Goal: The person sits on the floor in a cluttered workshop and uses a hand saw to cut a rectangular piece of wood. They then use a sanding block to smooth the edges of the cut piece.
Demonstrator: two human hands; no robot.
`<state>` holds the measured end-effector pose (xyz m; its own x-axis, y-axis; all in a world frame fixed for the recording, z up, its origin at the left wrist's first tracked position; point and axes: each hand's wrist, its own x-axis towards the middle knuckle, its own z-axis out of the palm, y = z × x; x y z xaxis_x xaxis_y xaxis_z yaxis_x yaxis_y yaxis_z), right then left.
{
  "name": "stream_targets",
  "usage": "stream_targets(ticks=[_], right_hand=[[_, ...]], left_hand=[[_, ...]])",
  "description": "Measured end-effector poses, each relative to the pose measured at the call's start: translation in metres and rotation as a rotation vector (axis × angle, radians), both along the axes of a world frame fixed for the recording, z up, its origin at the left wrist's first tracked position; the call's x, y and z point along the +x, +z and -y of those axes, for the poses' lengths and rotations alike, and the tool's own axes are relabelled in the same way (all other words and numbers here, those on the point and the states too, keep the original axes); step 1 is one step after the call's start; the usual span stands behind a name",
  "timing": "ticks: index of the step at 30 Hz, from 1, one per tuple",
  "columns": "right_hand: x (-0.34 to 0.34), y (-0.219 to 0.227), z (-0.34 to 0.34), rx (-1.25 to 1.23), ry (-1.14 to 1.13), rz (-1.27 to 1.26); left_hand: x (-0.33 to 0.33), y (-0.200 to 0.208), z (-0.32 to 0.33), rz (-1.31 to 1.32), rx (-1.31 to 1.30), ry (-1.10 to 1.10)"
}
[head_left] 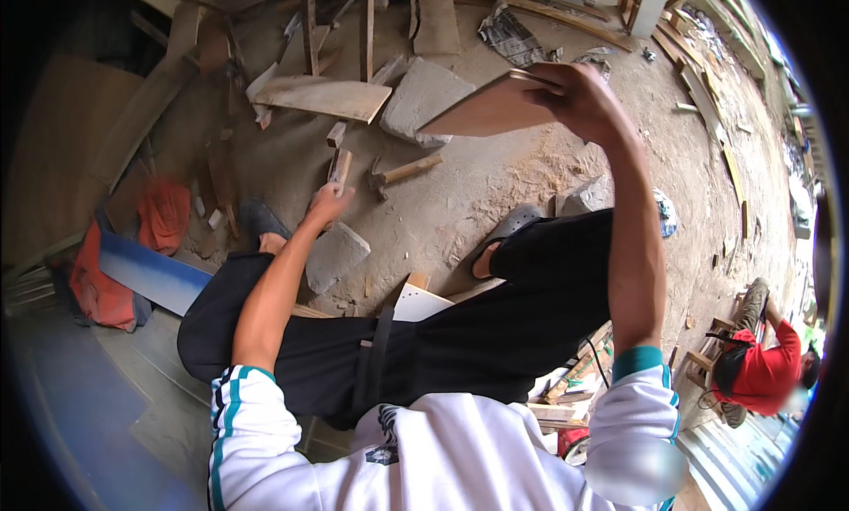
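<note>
A flat reddish-brown wooden board (491, 107) is held up in the air, tilted, above the sandy ground; the right hand (579, 91) is clamped on its right end, fingers curled over the top edge and the arm raised from the elbow. Lower and to the left, the left hand (329, 203) is wrapped around the lower end of a short wooden block (340, 166), which stands roughly upright out of the fist. Just right of that block a hammer (402, 171) with a pale wooden handle lies on the ground, its dark head toward the left hand. Below the left hand a grey stone (334, 254) rests beside the person's knee, and a larger flat grey stone slab (423, 99) lies behind the raised board, partly hidden by it. Left of the slab a broad pale plank (323, 95) lies flat among thinner sticks and offcuts. The person sits with black trousers spread wide, a dark shoe (258, 217) on the left foot and a grey sandal (513, 221) on the right. A red cloth (164, 215) is bunched at the far left, next to a blue board (150, 272). At the far right edge, well apart, another person in a red shirt (765, 361) sits on a wooden frame.
</note>
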<state>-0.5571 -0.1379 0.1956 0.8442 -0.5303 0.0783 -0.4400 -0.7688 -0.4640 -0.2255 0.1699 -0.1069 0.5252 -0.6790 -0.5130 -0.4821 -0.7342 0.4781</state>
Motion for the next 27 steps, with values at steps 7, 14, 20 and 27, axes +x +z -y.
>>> stream_targets(ticks=[7, 14, 20, 27], right_hand=[[0.013, 0.011, -0.006, -0.093, 0.104, 0.069], [-0.020, 0.019, -0.010, -0.062, 0.056, 0.093], [-0.055, 0.019, -0.025, -0.094, -0.015, 0.024], [-0.095, 0.035, -0.041, -0.113, -0.168, 0.039]], left_hand=[[-0.102, 0.173, 0.133, 0.143, -0.977, -0.148], [-0.146, 0.174, 0.187, -0.245, -1.072, -0.306], [-0.197, 0.159, 0.193, -0.299, -0.871, -0.368], [-0.235, 0.166, 0.198, -0.223, -1.065, -0.433]])
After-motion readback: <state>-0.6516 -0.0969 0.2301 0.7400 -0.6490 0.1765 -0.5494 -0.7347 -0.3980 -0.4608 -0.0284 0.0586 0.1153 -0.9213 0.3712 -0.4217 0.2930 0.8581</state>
